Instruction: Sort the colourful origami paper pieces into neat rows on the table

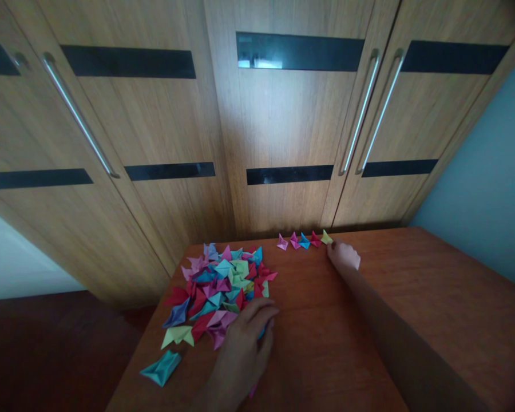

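A heap of folded paper boats (223, 283) in many colours lies on the left part of the wooden table. At the table's far edge stands a row of several boats: pink (282, 242), magenta (294, 241), blue (304, 241), red (315, 240) and yellow (327, 237). My right hand (344, 256) is closed, its fingertips pinching the yellow one at the row's right end. Over the near right side of the heap, my left hand (249, 340) has its fingers curled, with a blue paper boat (262, 331) showing between thumb and fingers, mostly hidden.
A teal folded boat (162, 368) lies apart near the table's left edge. The brown tabletop (317, 320) reaches right toward a blue wall (484, 189). Behind it rises a wooden wardrobe (278, 126) with metal handles (360, 111).
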Demonstrator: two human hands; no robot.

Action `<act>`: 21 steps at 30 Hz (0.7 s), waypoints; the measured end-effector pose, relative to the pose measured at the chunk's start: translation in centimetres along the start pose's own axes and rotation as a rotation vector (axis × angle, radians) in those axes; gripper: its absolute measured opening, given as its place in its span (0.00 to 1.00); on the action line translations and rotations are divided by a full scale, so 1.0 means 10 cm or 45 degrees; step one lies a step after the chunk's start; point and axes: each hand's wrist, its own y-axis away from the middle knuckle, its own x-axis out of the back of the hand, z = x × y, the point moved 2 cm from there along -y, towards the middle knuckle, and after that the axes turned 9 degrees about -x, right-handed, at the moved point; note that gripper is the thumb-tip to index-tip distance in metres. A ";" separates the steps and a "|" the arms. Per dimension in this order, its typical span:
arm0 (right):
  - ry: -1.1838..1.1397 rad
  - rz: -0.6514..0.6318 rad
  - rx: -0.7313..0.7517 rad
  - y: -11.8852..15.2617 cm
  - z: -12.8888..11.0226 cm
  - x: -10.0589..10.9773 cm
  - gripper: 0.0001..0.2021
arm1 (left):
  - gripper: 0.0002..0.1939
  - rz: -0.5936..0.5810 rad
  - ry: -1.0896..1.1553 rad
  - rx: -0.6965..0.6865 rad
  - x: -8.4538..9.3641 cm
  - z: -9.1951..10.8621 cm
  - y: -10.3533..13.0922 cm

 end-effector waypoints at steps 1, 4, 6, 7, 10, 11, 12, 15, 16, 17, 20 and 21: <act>-0.009 0.001 -0.004 0.00 0.01 0.00 0.19 | 0.15 0.006 -0.007 -0.006 0.01 0.00 -0.01; -0.045 0.005 -0.008 0.03 0.03 0.02 0.18 | 0.14 0.035 -0.047 -0.030 0.06 -0.02 -0.04; -0.073 0.015 -0.006 0.06 0.05 0.04 0.18 | 0.13 0.075 -0.087 -0.041 0.14 -0.07 -0.06; -0.088 0.023 -0.001 0.08 0.06 0.05 0.18 | 0.13 0.107 -0.112 -0.041 0.19 -0.11 -0.07; -0.131 0.054 0.025 0.19 0.10 0.07 0.17 | 0.11 0.218 -0.204 -0.012 0.36 -0.24 -0.09; -0.143 0.063 0.035 0.24 0.12 0.07 0.17 | 0.11 0.249 -0.241 0.008 0.42 -0.29 -0.08; -0.152 0.069 0.046 0.29 0.13 0.08 0.17 | 0.11 0.270 -0.277 0.031 0.47 -0.32 -0.08; -0.188 0.066 0.117 0.45 0.19 0.06 0.14 | 0.11 0.264 -0.378 0.082 0.58 -0.38 -0.01; -0.211 0.062 0.157 0.50 0.21 0.06 0.13 | 0.11 0.248 -0.403 0.093 0.60 -0.38 0.03; -0.240 0.057 0.198 0.55 0.23 0.05 0.12 | 0.11 0.222 -0.421 0.104 0.60 -0.36 0.09; -0.331 0.041 0.275 0.67 0.27 0.04 0.10 | 0.11 0.122 -0.438 0.134 0.57 -0.26 0.29; -0.355 0.032 0.286 0.69 0.29 0.04 0.10 | 0.10 0.088 -0.444 0.139 0.55 -0.21 0.37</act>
